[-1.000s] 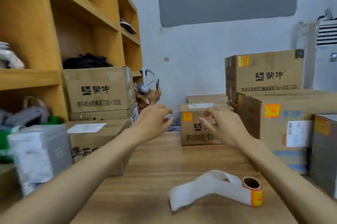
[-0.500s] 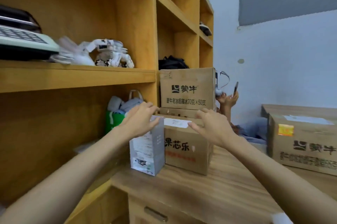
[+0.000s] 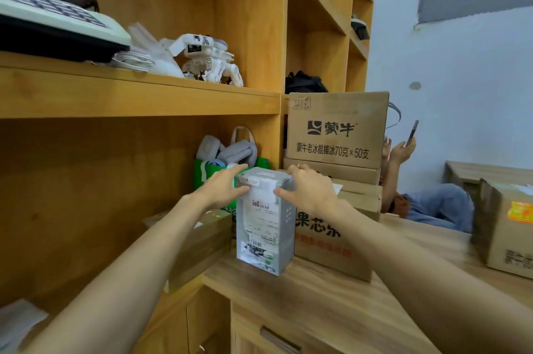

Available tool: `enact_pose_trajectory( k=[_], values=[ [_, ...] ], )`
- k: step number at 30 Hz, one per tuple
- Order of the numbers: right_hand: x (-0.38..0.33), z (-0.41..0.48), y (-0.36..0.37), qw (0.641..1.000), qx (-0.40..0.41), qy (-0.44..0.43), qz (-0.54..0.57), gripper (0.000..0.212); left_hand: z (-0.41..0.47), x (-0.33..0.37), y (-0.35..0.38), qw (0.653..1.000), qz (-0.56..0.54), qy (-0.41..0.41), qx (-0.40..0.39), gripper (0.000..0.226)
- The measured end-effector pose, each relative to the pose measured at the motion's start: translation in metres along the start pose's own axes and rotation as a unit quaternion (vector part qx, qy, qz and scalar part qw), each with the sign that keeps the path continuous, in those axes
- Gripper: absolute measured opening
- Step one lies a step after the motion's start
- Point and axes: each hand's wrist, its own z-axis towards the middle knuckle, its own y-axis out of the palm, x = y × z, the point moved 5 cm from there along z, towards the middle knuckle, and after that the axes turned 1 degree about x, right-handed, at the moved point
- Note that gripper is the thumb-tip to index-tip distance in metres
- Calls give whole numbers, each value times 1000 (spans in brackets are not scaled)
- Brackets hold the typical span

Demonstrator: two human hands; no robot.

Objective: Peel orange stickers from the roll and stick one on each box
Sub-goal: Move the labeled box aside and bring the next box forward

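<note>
A tall grey box (image 3: 266, 241) with a white shipping label stands upright on the wooden table (image 3: 323, 304) near the shelf. My left hand (image 3: 223, 189) holds its upper left side and my right hand (image 3: 310, 192) grips its upper right corner, thumb on the front face. Behind it sits a brown carton with red print (image 3: 331, 250), and above that a stack of cartons (image 3: 336, 128). At the far right a carton (image 3: 507, 226) carries an orange sticker (image 3: 520, 212). The sticker roll is out of view.
A wooden shelf unit (image 3: 138, 94) fills the left, holding a toy robot (image 3: 207, 58), a keyboard device (image 3: 52, 16) and a green bag (image 3: 210, 172). A flat carton (image 3: 199, 244) lies at the shelf's foot. Another person (image 3: 427, 203) with a phone sits behind the cartons.
The view has swung left from the table's middle to the shelf. Both hands moved onto the grey box and now hold its top sides. The sticker roll left the view.
</note>
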Motion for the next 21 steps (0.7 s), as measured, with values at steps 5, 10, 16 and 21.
enact_pose_trajectory(
  k=[5, 10, 16, 21],
  values=[
    [7, 4, 18, 995, -56, 44, 68, 65, 3, -4, 23, 998, -61, -8, -13, 73],
    [14, -9, 20, 984, -15, 66, 164, 57, -6, 15, 22, 997, -68, 24, 35, 78],
    [57, -52, -23, 982, 45, 47, 176, 54, -27, 68, 24, 992, -116, 48, 11, 74],
    [122, -112, -73, 967, 60, 69, 237, 58, -44, 148, 47, 981, -141, 129, 24, 44]
  ],
)
